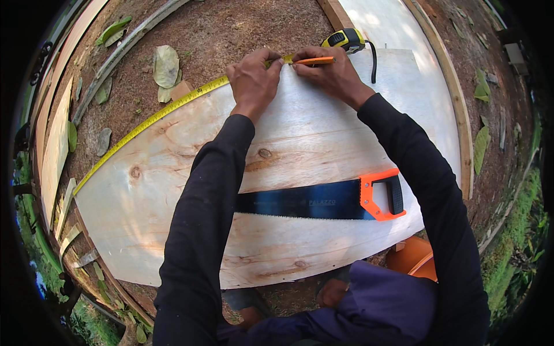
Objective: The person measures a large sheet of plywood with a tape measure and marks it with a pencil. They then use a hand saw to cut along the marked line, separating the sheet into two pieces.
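A pale plywood sheet [323, 138] lies in front of me. Along its far edge runs the yellow blade of a tape measure [150, 119], stretched from the left corner to its black and yellow case [344, 40] at the upper right. My left hand [254, 81] has its fingers closed on the tape blade at the board's edge. Just right of it, my right hand [334, 74] grips an orange pencil [314, 60], its tip at the tape and the board edge. Nearer to me, a handsaw [311, 200] with an orange and black handle rests flat on the plywood, its left end hidden behind my left arm.
Wooden strips [124, 49] lie on the brown ground at the left, with a long batten [447, 75] at the right. Dry leaves [166, 66] are scattered beyond the board. An orange container [412, 258] stands by the near right edge, close to my legs.
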The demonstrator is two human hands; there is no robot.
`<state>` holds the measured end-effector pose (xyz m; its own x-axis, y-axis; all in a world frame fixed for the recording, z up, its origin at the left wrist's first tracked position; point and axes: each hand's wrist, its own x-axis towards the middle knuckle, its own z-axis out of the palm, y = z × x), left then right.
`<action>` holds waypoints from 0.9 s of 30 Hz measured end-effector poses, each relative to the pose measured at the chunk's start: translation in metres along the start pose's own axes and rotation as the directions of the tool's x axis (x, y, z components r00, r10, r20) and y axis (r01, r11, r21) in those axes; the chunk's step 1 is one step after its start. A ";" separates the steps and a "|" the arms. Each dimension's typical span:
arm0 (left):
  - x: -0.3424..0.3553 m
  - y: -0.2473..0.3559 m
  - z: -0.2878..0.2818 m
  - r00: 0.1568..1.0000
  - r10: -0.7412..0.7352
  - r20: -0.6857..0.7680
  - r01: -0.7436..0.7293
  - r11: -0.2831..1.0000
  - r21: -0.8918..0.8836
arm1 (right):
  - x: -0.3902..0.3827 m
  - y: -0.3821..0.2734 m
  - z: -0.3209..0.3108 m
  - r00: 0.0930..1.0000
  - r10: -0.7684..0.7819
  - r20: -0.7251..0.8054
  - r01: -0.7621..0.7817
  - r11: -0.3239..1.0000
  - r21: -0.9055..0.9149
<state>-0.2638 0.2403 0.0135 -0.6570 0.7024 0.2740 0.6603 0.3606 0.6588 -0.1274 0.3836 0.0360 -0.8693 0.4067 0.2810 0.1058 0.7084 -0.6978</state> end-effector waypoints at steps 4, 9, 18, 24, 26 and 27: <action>0.001 0.000 0.000 1.000 0.005 0.005 -0.005 1.000 0.001 | -0.001 0.000 0.000 1.000 0.000 -0.006 0.000 1.000 0.028; 0.001 -0.003 0.001 1.000 0.028 -0.006 -0.028 1.000 0.006 | -0.001 0.000 -0.002 0.999 -0.034 0.024 0.035 0.999 -0.004; 0.001 -0.002 0.000 1.000 0.012 0.010 -0.012 1.000 0.002 | -0.001 0.002 -0.001 0.999 -0.033 0.032 0.034 0.999 -0.035; 0.002 -0.002 0.001 1.000 -0.002 0.006 0.002 1.000 0.005 | 0.001 0.005 -0.002 0.998 -0.035 0.049 0.038 0.998 -0.059; 0.002 0.000 0.003 1.000 -0.005 0.012 0.005 1.000 -0.006 | -0.001 0.007 -0.005 0.995 -0.077 0.058 0.078 0.997 -0.015; 0.002 -0.001 0.002 1.000 -0.009 0.014 0.009 1.000 -0.008 | -0.001 0.002 -0.005 0.993 -0.101 0.063 0.100 0.995 0.011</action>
<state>-0.2648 0.2420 0.0122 -0.6573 0.7080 0.2582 0.6517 0.3620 0.6665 -0.1237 0.3872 0.0373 -0.9042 0.2961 0.3078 0.0127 0.7389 -0.6737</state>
